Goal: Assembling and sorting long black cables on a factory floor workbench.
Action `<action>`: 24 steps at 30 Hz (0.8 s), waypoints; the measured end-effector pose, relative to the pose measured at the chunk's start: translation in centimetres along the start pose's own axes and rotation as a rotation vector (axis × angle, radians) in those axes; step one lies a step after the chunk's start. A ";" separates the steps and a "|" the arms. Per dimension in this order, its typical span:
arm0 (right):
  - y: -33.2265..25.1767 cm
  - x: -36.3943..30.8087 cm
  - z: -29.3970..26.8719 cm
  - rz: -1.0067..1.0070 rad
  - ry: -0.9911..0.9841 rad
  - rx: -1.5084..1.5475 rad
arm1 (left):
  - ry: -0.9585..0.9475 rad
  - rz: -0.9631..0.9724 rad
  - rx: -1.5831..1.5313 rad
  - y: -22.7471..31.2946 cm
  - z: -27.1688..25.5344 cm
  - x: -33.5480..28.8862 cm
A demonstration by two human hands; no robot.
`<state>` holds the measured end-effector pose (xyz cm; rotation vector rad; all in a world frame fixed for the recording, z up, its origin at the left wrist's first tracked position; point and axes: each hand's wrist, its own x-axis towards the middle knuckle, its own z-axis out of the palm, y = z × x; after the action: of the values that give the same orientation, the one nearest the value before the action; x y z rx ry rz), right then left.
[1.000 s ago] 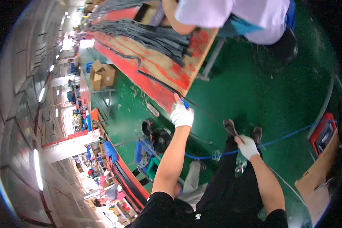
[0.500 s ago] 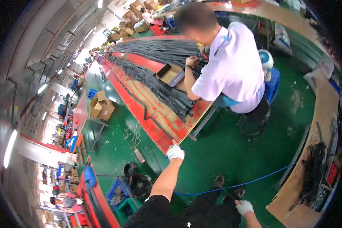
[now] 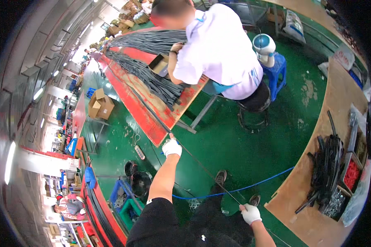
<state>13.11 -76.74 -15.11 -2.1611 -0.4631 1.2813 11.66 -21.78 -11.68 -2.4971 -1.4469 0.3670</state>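
Observation:
My left hand (image 3: 171, 147), in a white glove, is closed around the near end of a long black strip (image 3: 149, 112) at the corner of the red-topped table (image 3: 154, 138). The strip runs back along the table's left edge. From that hand a thin dark rod (image 3: 206, 169) slants down across my legs to my right hand (image 3: 250, 214). That gloved hand is closed on the rod's lower end. Whether rod and strip join inside the left hand is hidden. Bundles of black strips (image 3: 152, 80) cover the table, with an open box (image 3: 159, 65) on them.
A co-worker (image 3: 222, 49) sits on a black stool (image 3: 255, 105) at the table's right. A blue hose (image 3: 251, 188) crosses the green floor. On the right, a wooden bench (image 3: 301, 181) bears black strips (image 3: 327, 164) and bins. Crates (image 3: 121, 193) stand at lower left.
The thin rod now stretches between my hands. The strip on the table, bent before, lies straighter. My view has shifted, and the co-worker leans further over the table.

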 end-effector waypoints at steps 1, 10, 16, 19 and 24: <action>-0.3 -1.2 -1.5 0.009 -0.035 0.054 | -0.001 -0.032 0.002 -0.2 -0.1 -0.2; 10.6 -4.6 -1.1 0.109 0.024 -0.112 | -0.015 0.052 0.035 1.4 -1.1 -4.6; 8.0 -3.4 -1.9 0.008 -0.106 -0.088 | 0.029 -0.036 0.057 -0.1 -2.5 -4.2; 21.7 -7.5 -0.8 0.124 -0.070 -0.073 | 0.024 0.031 0.060 0.5 -3.8 -3.1; 6.8 -3.0 -0.1 0.016 0.087 -0.058 | 0.011 0.105 0.053 0.4 -1.9 -5.2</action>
<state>11.80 -83.69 -17.31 -2.2635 -0.4528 1.1901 10.13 -26.67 -9.49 -2.5351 -1.2881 0.4039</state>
